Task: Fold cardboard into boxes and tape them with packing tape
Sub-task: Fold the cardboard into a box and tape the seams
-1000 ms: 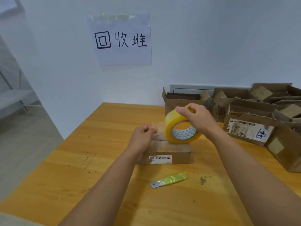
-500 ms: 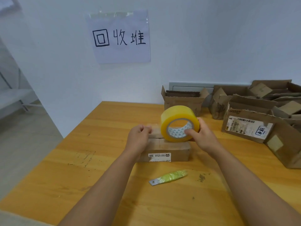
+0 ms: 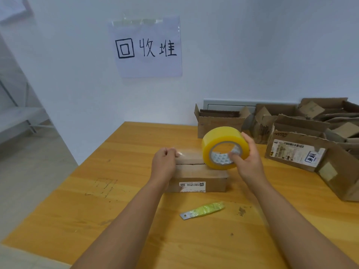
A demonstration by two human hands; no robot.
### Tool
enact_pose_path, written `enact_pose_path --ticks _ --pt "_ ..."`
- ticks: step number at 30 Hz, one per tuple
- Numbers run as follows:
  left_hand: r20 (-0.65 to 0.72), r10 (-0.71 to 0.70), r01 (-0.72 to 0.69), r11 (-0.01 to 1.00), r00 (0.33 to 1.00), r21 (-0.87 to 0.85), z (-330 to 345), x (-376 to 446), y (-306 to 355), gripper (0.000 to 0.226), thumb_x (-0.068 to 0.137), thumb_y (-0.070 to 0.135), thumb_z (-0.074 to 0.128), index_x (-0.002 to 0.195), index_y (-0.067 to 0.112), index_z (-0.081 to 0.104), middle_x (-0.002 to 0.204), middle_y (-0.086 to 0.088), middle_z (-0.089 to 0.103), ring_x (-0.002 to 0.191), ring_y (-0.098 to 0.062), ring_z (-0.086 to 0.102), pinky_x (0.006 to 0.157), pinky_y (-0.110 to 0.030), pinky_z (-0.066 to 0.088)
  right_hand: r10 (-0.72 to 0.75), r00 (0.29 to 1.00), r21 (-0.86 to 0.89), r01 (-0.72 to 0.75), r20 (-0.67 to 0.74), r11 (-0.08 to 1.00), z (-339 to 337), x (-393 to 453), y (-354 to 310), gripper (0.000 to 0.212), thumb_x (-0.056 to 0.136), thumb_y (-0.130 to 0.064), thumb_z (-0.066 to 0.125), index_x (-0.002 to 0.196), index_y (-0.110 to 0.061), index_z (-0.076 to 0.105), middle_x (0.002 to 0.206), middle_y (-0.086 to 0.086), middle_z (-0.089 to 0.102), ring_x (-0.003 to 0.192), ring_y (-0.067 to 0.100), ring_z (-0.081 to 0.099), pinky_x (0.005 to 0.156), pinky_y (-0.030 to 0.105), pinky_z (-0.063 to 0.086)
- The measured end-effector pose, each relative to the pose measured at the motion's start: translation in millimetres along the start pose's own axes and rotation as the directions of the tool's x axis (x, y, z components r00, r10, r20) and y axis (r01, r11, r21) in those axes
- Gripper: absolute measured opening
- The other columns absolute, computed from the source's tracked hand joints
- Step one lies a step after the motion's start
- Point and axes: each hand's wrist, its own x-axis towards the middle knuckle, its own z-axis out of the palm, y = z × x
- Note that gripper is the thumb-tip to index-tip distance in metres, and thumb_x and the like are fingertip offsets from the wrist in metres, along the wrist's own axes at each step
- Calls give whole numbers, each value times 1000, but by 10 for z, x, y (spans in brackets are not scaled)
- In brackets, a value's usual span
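Here, each line takes the small box as its landmark.
Box: the small box [image 3: 198, 176] lies flat on the table [image 3: 136, 239], its two top flaps meeting in a dark seam; a white label shows on its near side.
Tape roll: the tape roll [image 3: 225, 147] stands on edge over the box's right end.
Right hand: the right hand [image 3: 247, 162] grasps the roll, thumb in the core, fingers over the outer rim.
Left hand: the left hand [image 3: 165, 164], at the box's left end, pinches the clear free end of the tape strip [image 3: 189, 153] stretched above the seam.
Handling: the box looks light and thin-walled, likely to slide or dent; best held down at its ends.
Tape: probably sticky, limp, prone to twist unless kept taut.
Knife: the knife [image 3: 203, 209] lies just in front of the box.
Other boxes: the open boxes [image 3: 295, 150] sit to the box's right and behind.
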Motion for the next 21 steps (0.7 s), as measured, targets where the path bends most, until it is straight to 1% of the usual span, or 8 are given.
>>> enact_pose_path --ticks 5,7,9,11,13,15,19,21 --pt "-23 8 -8 1000 1000 -20 -9 -4 -8 28 100 31 52 79 14 59 85 0 62 72 -15 50 63 -31 37 177 984 75 -176 -17 982 156 -53 179 22 91 -17 68 108 -29 59 105 1 68 98 19 66 87 47 57" --pt "-50 26 -26 1000 998 3 7 -3 -24 27 101 30 51 81 14 58 86 -1 61 75 -16 50 66 -33 38 243 965 150 -227 -99 962 181 -40 206 18 93 -18 64 109 -25 58 106 4 68 100 23 65 87 49 57" --pt "-91 10 -13 999 996 -29 10 5 -12 25 101 27 49 82 13 58 88 -2 59 76 -15 49 65 -32 37 286 944 211 -250 -166 945 178 -18 219 29 94 -19 60 122 -20 54 109 5 66 100 24 64 85 50 58" --pt "-92 -7 1 998 996 -67 -4 13 -9 23 100 24 50 85 10 59 87 -2 56 75 -13 46 64 -31 35 306 935 241 -259 -179 935 175 0 221 43 95 -20 58 136 -18 47 112 4 65 102 25 64 79 47 59" --pt "-68 -22 16 996 997 -82 -32 6 -9 20 99 23 51 86 10 59 85 -1 54 76 -13 44 65 -31 34 311 932 247 -262 -185 933 175 2 225 47 95 -20 60 140 -18 45 115 4 64 104 26 64 77 44 59" --pt "-55 -36 29 991 998 -128 -65 20 -18 19 99 22 52 84 11 58 83 -1 54 77 -15 45 67 -32 34 288 941 226 -246 -177 943 174 5 226 47 92 -23 67 136 -22 48 116 3 65 106 26 64 81 47 59" --pt "-23 -67 61 981 998 -182 -171 57 -5 20 96 21 57 78 12 57 77 -2 52 73 -18 41 68 -33 33 243 961 173 -220 -128 960 155 -13 187 36 88 -20 74 112 -34 52 108 -3 67 100 21 66 84 48 58" --pt "1 -61 61 986 998 -154 -256 94 -28 24 95 24 60 75 12 55 78 -4 53 76 -18 45 69 -33 35 202 971 106 -190 -124 976 146 -9 156 31 90 -18 71 111 -29 52 103 -4 65 97 19 65 83 47 57"
